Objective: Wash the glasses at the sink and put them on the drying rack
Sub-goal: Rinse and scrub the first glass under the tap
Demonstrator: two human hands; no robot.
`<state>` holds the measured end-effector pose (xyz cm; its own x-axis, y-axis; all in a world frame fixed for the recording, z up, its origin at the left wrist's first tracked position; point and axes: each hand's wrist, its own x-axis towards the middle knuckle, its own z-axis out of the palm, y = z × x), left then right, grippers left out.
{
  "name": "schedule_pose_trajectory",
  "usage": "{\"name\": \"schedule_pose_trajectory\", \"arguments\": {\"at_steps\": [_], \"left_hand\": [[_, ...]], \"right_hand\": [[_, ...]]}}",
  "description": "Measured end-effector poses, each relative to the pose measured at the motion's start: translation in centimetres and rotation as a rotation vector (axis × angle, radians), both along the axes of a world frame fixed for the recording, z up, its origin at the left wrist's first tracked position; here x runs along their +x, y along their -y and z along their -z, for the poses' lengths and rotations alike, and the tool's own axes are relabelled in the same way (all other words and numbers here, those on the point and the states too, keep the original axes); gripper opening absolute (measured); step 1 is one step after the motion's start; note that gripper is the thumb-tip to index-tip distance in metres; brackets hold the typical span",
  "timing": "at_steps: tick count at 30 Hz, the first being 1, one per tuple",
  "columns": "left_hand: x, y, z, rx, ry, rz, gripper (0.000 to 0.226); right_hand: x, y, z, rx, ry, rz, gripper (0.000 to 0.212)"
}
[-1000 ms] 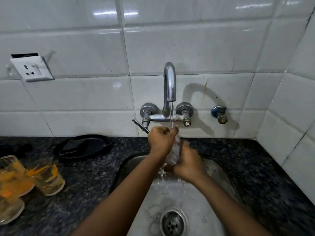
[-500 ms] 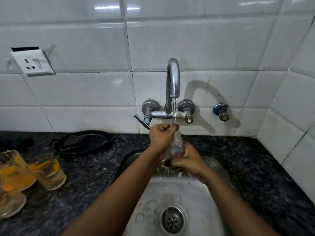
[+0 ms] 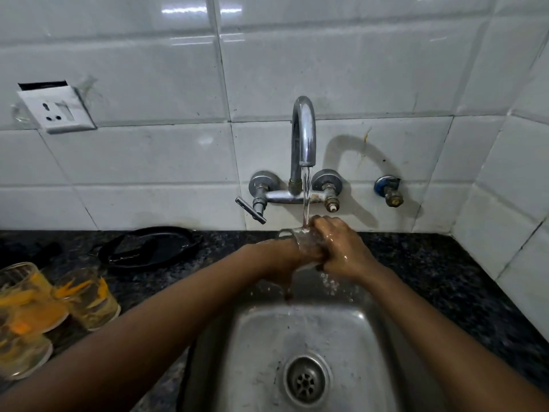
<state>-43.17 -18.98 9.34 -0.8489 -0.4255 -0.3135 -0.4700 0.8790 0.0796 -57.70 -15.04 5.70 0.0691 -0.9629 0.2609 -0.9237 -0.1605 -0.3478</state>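
Under the tap point(image 3: 303, 135), the glass point(image 3: 306, 245) now lies tilted sideways; right hand point(image 3: 341, 248) has shifted on top, fingers wrapped round it. Left hand point(image 3: 282, 260) grip mostly hidden. Rinse ongoing.

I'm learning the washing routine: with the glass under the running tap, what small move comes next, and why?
Probably turn the glass a little under the stream. The right hand grips its outside while the left hand reaches into it, and the water lands on only one side of the rim.
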Motion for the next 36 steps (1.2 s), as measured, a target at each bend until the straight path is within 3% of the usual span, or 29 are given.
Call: {"name": "schedule_pose_trajectory", "arguments": {"at_steps": [2,4,6,8,10,12,14,17,20,22,23,26,28,29,30,33,34,35,36], "left_hand": [[-0.4,-0.2,0.6,-0.217,-0.018,0.054,0.084],[-0.7,0.1,1.2,-0.123,-0.143,-0.05,0.064],[-0.6,0.7,1.7,0.361,-0.481,-0.245,0.04],[-0.2,0.7,1.6,0.891,-0.865,-0.449,0.037],[0.2,0.9,2.3,1.189,-1.134,-0.576,0.046],[0.2,0.5,3.0,1.32,-1.271,-0.591,0.035],[-0.6,0.1,3.5,1.312,-1.324,-0.687,0.019],[-2.9,-0.2,3.5,1.172,-1.406,-1.028,0.032],[-3.8,-0.2,3.6,0.939,-1.506,-1.158,0.032],[-3.7,0.1,3.9,0.827,-1.556,-1.109,0.034],[-3.6,0.3,4.0,0.816,-1.566,-1.083,0.034],[-3.3,0.7,4.2,0.915,-1.62,-1.061,0.031],[-3.2,0.8,4.3,0.986,-1.646,-1.064,0.027],[-3.2,0.7,4.3,0.957,-1.623,-1.069,0.029],[-3.4,0.6,4.2,0.89,-1.567,-1.072,0.032],[-4.4,0.2,3.0,0.701,-1.499,-1.112,0.04],[-4.5,0.2,2.7,0.68,-1.514,-1.124,0.041],[-4.4,0.3,2.5,0.67,-1.525,-1.131,0.041],[-4.1,0.5,2.5,0.677,-1.534,-1.125,0.039]], "right_hand": [[-0.1,0.0,-0.2,-0.02,-0.016,0.029,0.076],[-0.3,0.0,-0.5,-0.031,-0.035,0.063,0.076],[-0.6,-0.1,-0.9,-0.048,-0.061,0.106,0.074],[-0.6,-0.4,-1.3,-0.073,-0.093,0.186,0.067],[-0.5,-0.8,-1.9,-0.086,-0.262,0.288,0.062],[-0.3,-1.4,-2.8,-0.068,-0.452,0.386,0.059],[0.4,-2.0,-3.5,-0.068,-0.544,0.432,0.057],[2.9,-3.2,-3.2,-0.004,-0.645,0.381,0.059],[4.4,-4.1,-2.4,0.095,-0.531,0.312,0.066],[3.3,-4.0,-2.3,0.222,-0.193,0.254,0.074],[2.5,-4.0,-2.6,0.303,0.102,0.196,0.07],[0.7,-3.7,-2.2,0.573,0.92,0.034,0.032],[0.4,-3.6,-1.8,0.624,1.131,0.053,0.025],[0.8,-3.4,-1.5,0.599,1.129,0.093,0.028],[1.3,-3.4,-1.3,0.54,1.006,0.168,0.037],[3.4,-3.6,-1.1,0.227,0.066,0.361,0.077],[3.6,-3.5,-0.8,0.129,-0.01,0.341,0.082],[3.4,-3.4,-0.6,0.129,0.04,0.3,0.081],[2.8,-3.3,-0.7,0.182,0.256,0.228,0.076]]}}
